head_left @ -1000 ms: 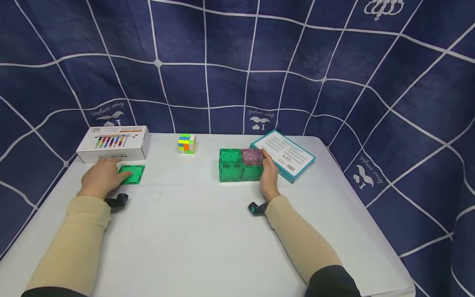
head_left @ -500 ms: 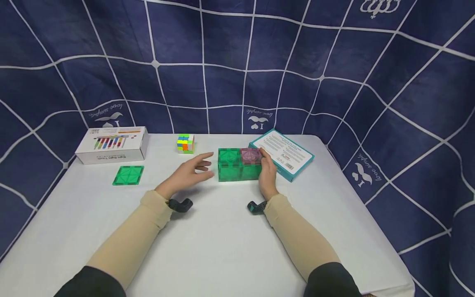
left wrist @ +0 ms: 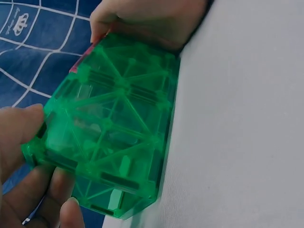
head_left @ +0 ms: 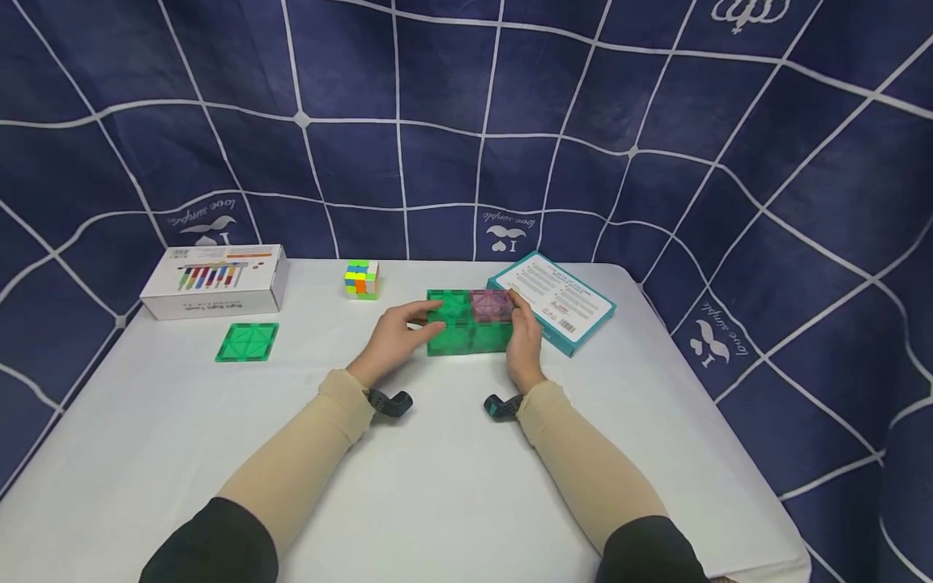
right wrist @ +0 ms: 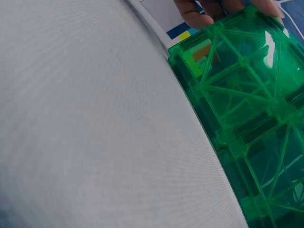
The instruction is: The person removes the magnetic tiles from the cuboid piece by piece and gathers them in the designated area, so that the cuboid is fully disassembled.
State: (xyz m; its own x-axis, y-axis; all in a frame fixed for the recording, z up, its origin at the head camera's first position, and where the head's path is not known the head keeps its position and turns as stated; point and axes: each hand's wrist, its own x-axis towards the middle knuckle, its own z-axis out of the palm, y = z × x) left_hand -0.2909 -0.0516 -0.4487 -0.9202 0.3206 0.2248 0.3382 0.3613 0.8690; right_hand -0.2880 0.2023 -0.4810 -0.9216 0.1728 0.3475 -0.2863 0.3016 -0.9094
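Just below the middle of the head view, one see-through green block (head_left: 470,338) sits between two hands, which hold it by opposite ends. The left hand (head_left: 389,344) grips the left end, thumb and fingers bent about its edge; the right hand (head_left: 525,348) grips the right end, fingers reaching over the top edge beside the block's one pink square (head_left: 491,306). Two green squares make up the block's front face, and one more lies left of the pink one on top. Toward the left of the frame, one loose green tile (head_left: 248,342) lies flat on the white table (head_left: 452,486). Along the table's far side are one puzzle cube (head_left: 362,279) and two boxes: a white box (head_left: 211,291) at left and a teal box (head_left: 557,304) right of centre, just behind the right hand.
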